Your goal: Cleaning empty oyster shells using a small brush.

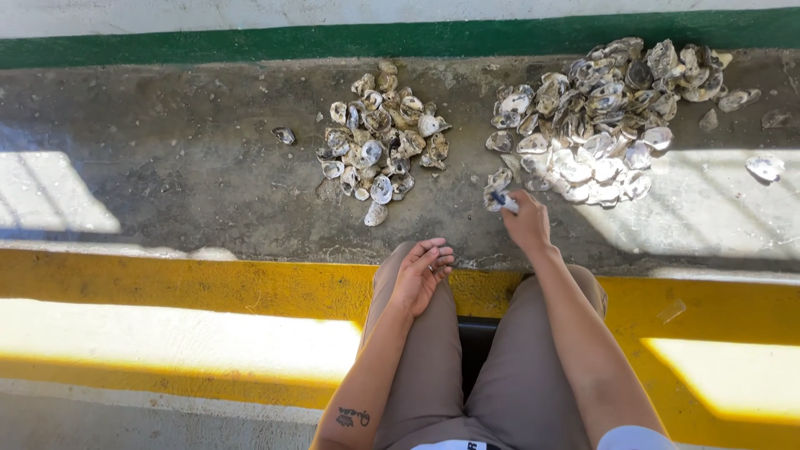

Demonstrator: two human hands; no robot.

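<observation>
Two heaps of oyster shells lie on the grey concrete floor (192, 167): a smaller pile (379, 137) ahead of my left knee and a larger pile (604, 117) to the right. My right hand (525, 221) reaches to the near left edge of the larger pile and pinches a shell (502, 198) there. My left hand (423, 273) rests palm up on my left knee, fingers loosely curled, holding nothing.
A yellow painted strip (208, 287) runs across just in front of my knees. A green band (333, 37) lines the far wall base. Stray shells lie at the left (284, 135) and far right (765, 167). Sunlit patches fall on the floor.
</observation>
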